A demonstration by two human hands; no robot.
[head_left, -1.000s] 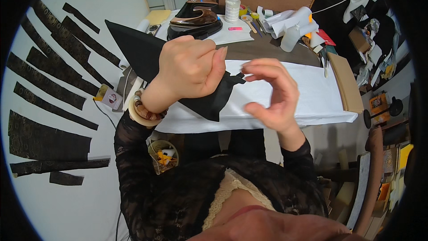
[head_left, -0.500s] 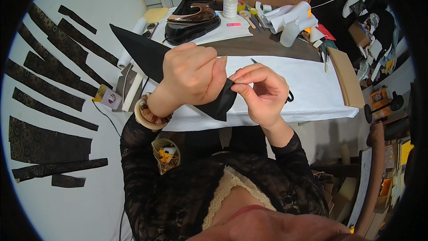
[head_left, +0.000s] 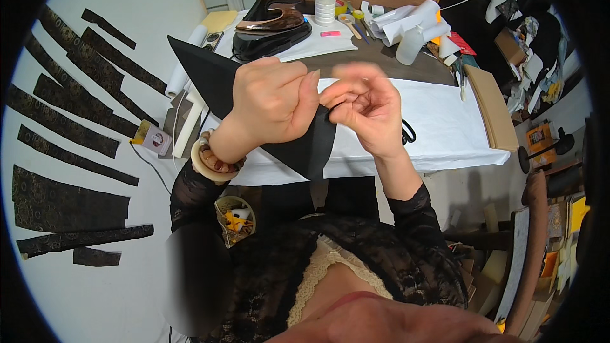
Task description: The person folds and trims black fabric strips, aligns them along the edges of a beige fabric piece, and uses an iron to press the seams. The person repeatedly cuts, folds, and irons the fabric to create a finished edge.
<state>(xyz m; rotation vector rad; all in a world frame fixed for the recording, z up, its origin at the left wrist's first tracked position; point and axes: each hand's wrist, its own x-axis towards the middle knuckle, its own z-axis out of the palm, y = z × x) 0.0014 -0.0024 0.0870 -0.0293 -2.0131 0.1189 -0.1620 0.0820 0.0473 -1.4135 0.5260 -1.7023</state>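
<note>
Material, black and pointed, is clenched in your left hand; your right hand pinches its edge between thumb and fingers over white sheeting.

Near the centre of the frame, the left hand is curled into a fist, back toward the camera, thumb along its right side. Just right of it, the right hand has bent fingers, thumb and forefinger pinched, the upper fingers blurred. The left forearm slants up rightward; the right forearm leans slightly left.
</note>
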